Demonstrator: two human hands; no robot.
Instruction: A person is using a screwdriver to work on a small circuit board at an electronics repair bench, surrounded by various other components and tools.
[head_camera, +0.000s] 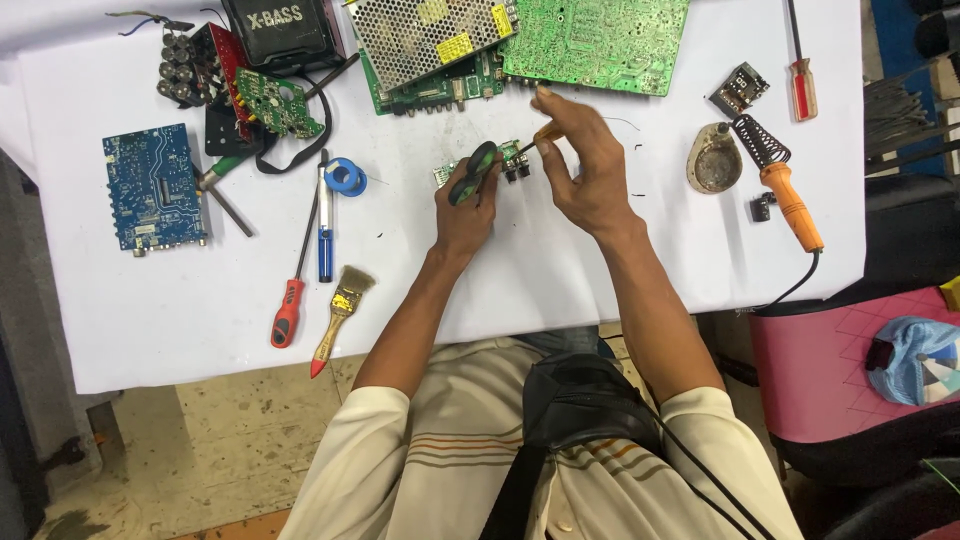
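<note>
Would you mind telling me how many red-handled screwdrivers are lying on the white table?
2. One red-handled screwdriver with a long dark shaft lies left of the hands, beside the paintbrush; another lies at the far right edge. Others may be hidden under clutter.

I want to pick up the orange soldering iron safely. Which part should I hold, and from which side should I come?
Take the soldering iron by its orange handle, coming from the table's near edge on the right hand side. The metal tip lies in the coil stand at the far end and may be hot; the cord trails off the near edge.
</note>
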